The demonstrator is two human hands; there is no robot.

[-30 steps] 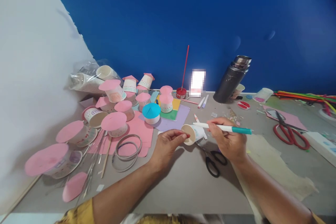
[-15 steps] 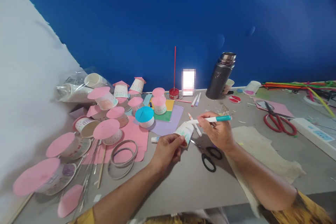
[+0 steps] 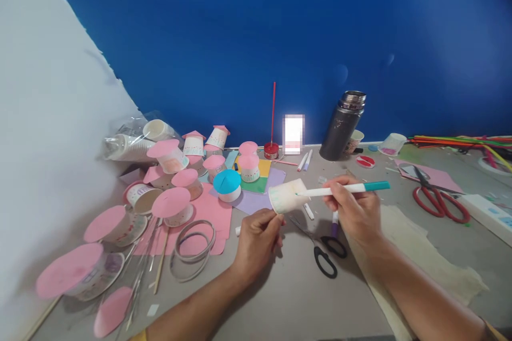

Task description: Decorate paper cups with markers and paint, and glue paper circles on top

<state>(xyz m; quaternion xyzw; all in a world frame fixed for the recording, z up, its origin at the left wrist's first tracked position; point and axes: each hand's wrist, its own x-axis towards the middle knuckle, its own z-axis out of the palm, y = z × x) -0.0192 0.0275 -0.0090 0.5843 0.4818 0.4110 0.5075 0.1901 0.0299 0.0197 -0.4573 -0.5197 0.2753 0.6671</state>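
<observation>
My left hand pinches the rim of a small white paper cup held on its side above the grey table. My right hand is closed round a white marker with a teal cap; its tip touches the cup's side. A purple-tipped marker pokes out under my right hand. Black scissors lie on the table just below both hands.
Many pink-topped paper cups and one blue-topped cup crowd the left side with pink paper and wire rings. A steel flask, red scissors, coloured sticks and a beige cloth lie to the right.
The cup has been lifted off the table and turned, its mouth now down toward my left hand. The marker tip has come against the cup's side.
</observation>
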